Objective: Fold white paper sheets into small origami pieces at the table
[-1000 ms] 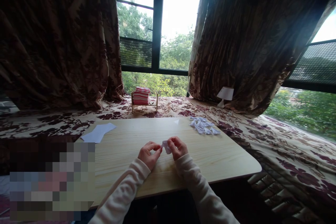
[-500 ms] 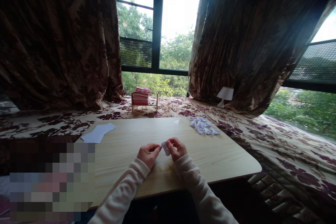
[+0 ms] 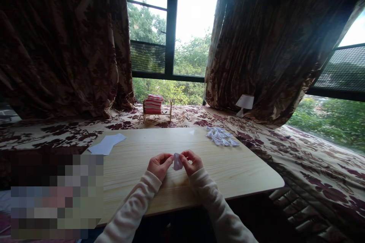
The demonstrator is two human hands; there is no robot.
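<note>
Both hands meet over the middle of a light wooden table (image 3: 242, 174). A small folded white paper piece (image 3: 177, 161) stands between them. My left hand (image 3: 158, 165) pinches its left side with curled fingers. My right hand (image 3: 192, 162) pinches its right side. Cream sleeves cover both wrists. A heap of several folded white paper pieces (image 3: 221, 136) lies at the table's far right. Flat white paper sheets (image 3: 107, 144) lie at the far left corner.
A floral cloth (image 3: 308, 159) covers the surface around the table. A small wooden rack with red striped fabric (image 3: 155, 107) and a small white lamp (image 3: 244, 103) stand by the window. Dark curtains hang at both sides. A blurred patch covers the lower left.
Both hands drew slightly nearer to me and closer together. The paper piece turned more upright between the fingertips.
</note>
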